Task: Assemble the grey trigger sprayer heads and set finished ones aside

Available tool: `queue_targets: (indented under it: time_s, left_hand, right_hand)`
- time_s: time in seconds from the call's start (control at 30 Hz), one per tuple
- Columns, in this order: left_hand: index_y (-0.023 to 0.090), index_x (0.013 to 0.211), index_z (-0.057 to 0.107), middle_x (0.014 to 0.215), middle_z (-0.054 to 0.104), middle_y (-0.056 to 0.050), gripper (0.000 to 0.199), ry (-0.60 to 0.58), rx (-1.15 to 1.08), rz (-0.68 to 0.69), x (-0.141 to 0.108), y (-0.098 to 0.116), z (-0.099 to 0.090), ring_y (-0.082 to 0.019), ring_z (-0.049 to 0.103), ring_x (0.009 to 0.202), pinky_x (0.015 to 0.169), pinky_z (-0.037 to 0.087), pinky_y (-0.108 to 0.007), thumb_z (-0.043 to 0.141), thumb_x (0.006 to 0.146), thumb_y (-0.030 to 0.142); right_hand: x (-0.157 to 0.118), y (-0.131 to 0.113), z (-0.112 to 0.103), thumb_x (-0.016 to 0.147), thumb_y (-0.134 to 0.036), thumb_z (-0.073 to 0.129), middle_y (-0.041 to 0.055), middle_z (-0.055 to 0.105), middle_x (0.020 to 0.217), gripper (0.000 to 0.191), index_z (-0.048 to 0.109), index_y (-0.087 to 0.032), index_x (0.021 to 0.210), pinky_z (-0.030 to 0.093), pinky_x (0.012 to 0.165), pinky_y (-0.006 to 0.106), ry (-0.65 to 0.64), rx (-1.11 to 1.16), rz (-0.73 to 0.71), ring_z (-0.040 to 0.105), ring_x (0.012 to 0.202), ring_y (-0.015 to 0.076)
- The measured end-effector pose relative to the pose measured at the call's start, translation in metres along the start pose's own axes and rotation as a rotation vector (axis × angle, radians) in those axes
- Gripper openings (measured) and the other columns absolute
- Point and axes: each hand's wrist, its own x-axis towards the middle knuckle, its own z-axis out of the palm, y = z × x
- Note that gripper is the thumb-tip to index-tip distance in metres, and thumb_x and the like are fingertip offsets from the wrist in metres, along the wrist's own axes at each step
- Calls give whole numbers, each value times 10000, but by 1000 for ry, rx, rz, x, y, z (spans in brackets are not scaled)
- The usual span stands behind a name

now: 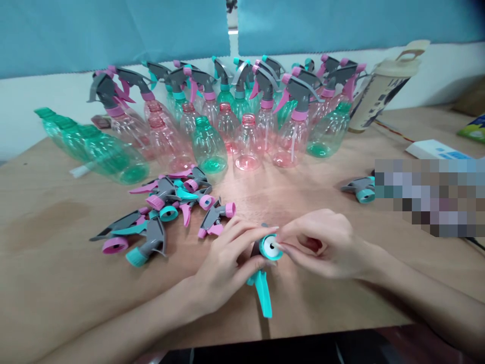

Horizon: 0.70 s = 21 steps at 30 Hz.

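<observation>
A person's left hand grips a gray-and-turquoise spray head above the near middle of a wooden table, fingers and thumb closed around its body, the turquoise trigger pointing toward the near edge. The right hand meets it from the right, thumb and index finger brought nearly together at the rim of the collar; a white disc with a dark center shows inside the collar, and whether the fingertips pinch anything cannot be told.

Left of the hands lies a loose pile of spray heads in gray, pink and turquoise. On the far side, clear pink and green bottles stand in a crowd, many topped with spray heads; an open pink bottle and an open green bottle stand at the near side of the group. At far left, a row of green bottles leans at a slant, blurred.

A pale cup with a handled lid stands at far right, near a white box. Nearer, another spray head rests beside a pixelated patch that hides what lies there.
</observation>
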Motion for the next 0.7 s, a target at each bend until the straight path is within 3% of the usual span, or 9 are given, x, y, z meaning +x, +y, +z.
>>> queue_targets:
  time_s: [0.37,0.7]
  left_hand:
    - [166,1139,550,991,622,-76,271,-4,106,50,-1,-1,-2,-201,517,905,779,479,-353,591,875,210]
    - [136,1131,538,1005,617,-97,272,23,167,115,-4,-2,0,-208,520,906,791,478,-379,591,874,207]
  right_hand:
    - [0,2,-1,789,-137,591,-119,405,501,218,555,-175,1001,313,475,182,-157,-5,61,381,423,45]
    - [1,-3,-5,802,-183,594,-114,422,515,223,565,-182,1023,310,482,189,-204,-89,98,391,443,52]
